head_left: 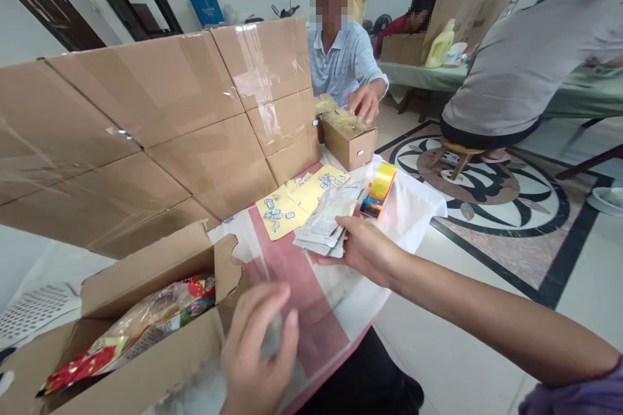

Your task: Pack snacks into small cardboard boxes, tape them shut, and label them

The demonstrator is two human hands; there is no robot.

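A few flat silvery-white pouches [325,220] are fanned out in my right hand [363,243], which pinches their near edge above the table. My left hand [260,343] is lifted in front of the table edge, slightly blurred, with fingers curved and apart and nothing in them. Left of it stands an open cardboard box [150,356] holding a shiny red and clear plastic packet [146,318]. Behind the pouches lie yellow sheets [282,211] with several small blue-outlined stickers. An orange tape dispenser with yellow tape [382,183] stands just beyond my right hand.
A tall wall of taped cardboard [195,97] closes off the table's left and far side. Across the table, a person in a light blue shirt rests a hand on a small taped carton [350,142]. At right, another person sits on a wooden stool [452,152].
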